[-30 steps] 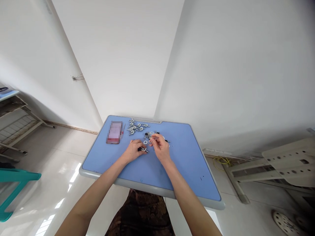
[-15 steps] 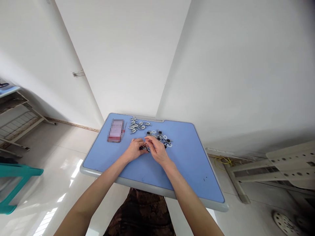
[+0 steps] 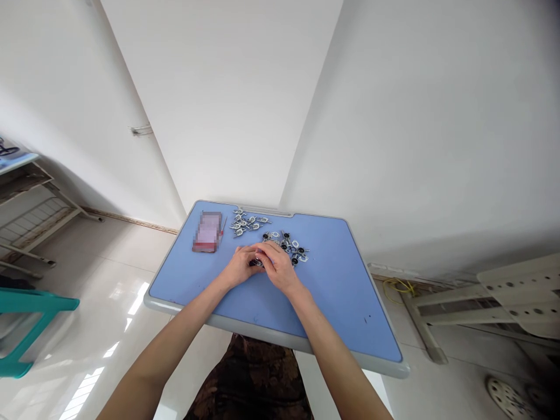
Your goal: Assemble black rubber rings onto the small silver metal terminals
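Note:
My left hand (image 3: 238, 266) is closed around a small metal part (image 3: 255, 263) with a dark piece on it, low over the blue table. Against it, my right hand (image 3: 279, 266) has its fingers pinched together at the same spot; whatever is between those fingertips is hidden. Just beyond my right hand lies a pile of metal parts with black round pieces (image 3: 294, 248), partly covered by the hand. Farther back and to the left sits a second pile of metal parts (image 3: 246, 221), without black pieces.
A phone (image 3: 207, 232) lies at the left of the blue table (image 3: 336, 280), with a thin red-and-metal tool (image 3: 223, 227) beside it. A green stool (image 3: 39, 302) stands left on the floor, a metal frame (image 3: 455, 306) right. White walls rise behind the table.
My right hand's fingers have shifted slightly left and closer over my left fingertips. The whole view has moved a little; the piles look the same.

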Motion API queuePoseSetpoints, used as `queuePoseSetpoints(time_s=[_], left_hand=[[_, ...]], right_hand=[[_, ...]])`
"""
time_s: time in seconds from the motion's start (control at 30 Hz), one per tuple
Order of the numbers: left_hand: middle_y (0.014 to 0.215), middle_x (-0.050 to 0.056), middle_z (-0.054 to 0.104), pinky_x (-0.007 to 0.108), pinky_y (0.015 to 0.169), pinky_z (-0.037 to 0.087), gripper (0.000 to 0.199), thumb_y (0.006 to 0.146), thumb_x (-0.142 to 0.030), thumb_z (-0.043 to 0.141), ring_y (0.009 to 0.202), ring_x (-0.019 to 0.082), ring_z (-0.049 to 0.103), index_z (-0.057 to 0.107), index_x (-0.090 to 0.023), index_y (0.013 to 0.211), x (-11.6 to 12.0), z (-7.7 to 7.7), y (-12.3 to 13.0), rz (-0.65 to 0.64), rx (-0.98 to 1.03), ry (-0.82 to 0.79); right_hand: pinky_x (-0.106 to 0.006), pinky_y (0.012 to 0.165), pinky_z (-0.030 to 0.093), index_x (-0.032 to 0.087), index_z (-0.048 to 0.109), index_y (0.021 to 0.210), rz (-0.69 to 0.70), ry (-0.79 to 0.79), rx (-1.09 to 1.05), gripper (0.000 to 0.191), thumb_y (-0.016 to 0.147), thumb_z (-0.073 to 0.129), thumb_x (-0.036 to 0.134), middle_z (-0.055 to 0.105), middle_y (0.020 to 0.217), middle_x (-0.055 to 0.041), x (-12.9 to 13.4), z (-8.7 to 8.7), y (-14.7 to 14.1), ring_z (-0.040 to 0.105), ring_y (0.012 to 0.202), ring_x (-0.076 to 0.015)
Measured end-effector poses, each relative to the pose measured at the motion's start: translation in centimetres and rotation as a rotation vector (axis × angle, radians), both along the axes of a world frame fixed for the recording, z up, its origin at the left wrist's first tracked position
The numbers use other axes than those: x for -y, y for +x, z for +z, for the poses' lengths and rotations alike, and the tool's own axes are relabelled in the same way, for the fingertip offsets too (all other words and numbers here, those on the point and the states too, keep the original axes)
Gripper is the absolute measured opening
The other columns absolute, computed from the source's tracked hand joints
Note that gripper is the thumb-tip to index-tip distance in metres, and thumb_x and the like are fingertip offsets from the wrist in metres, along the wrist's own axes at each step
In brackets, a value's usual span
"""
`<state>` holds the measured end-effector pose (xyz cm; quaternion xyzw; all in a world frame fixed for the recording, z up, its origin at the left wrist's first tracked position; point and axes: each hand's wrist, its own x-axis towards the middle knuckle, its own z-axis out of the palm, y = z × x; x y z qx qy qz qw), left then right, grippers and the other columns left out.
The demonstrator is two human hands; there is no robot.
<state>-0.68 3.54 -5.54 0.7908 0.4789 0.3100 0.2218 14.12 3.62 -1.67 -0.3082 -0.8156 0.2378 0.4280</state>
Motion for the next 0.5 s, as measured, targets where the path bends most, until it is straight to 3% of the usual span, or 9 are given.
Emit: queuePoseSetpoints(time_s=[0.2,0.37,0.5], left_hand=[[0.098,0.006,0.064,0.033,0.082,0.038,0.013,0.077,-0.022,0.066,0.093,0.022,0.057,0.064,-0.017,0.089,0.1,0.1,-0.1,0.000,0.009,0.012],[0.095,0.004,0.064,0.033,0.082,0.036,0.017,0.074,-0.025,0.070,0.094,0.022,0.058,0.066,-0.019,0.089,0.0,0.0,-0.1,-0.014,-0.025,-0.003],[0.088,0.003,0.064,0.032,0.081,0.035,0.013,0.075,-0.028,0.071,0.087,0.020,0.059,0.068,-0.019,0.084,0.1,0.5,-0.1,-0.005,-0.030,-0.027]], right_hand=[[-0.039,0.085,0.047,0.025,0.053,0.122,0.079,-0.009,0.034,0.034,0.095,0.033,0.021,0.063,0.092,-0.0058,-0.4,0.0,0.3,0.056,0.089,-0.0197],[-0.039,0.089,0.045,0.024,0.052,0.119,0.046,-0.100,-0.020,0.030,0.094,0.035,0.021,0.062,0.101,-0.0064,-0.6,-0.2,0.9,0.057,0.099,-0.0196],[-0.035,0.083,0.049,0.023,0.053,0.114,-0.023,-0.129,-0.178,0.025,0.093,0.041,0.025,0.062,0.092,-0.0048,-0.8,0.0,1.3,0.060,0.087,-0.0177]])
